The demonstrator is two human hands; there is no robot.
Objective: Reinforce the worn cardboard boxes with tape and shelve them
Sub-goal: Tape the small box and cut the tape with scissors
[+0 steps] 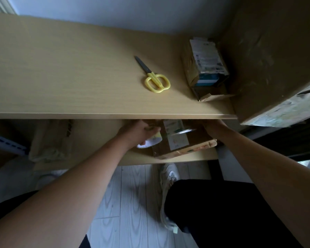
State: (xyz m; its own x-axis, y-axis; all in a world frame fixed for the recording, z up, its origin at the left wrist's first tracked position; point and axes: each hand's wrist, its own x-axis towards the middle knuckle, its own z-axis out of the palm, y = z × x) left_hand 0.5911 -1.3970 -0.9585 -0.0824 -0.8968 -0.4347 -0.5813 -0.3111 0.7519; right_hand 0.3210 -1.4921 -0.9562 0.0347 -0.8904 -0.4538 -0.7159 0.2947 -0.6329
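On the upper shelf (61,68) the scissors (155,77) lie near the middle, with a small box (204,65) at their 3 o'clock and a large box (276,68) beyond that. On the lower shelf (97,140), at 6 o'clock from the scissors, sits a flat box (183,142), with a tape roll (150,142) touching its 9 o'clock side.

Both bare forearms reach forward and down, well apart at the elbows, nearer at the hands — the left hand (139,130) has its fingers curled; the right hand (213,127) is partly hidden, its fingers out of sight
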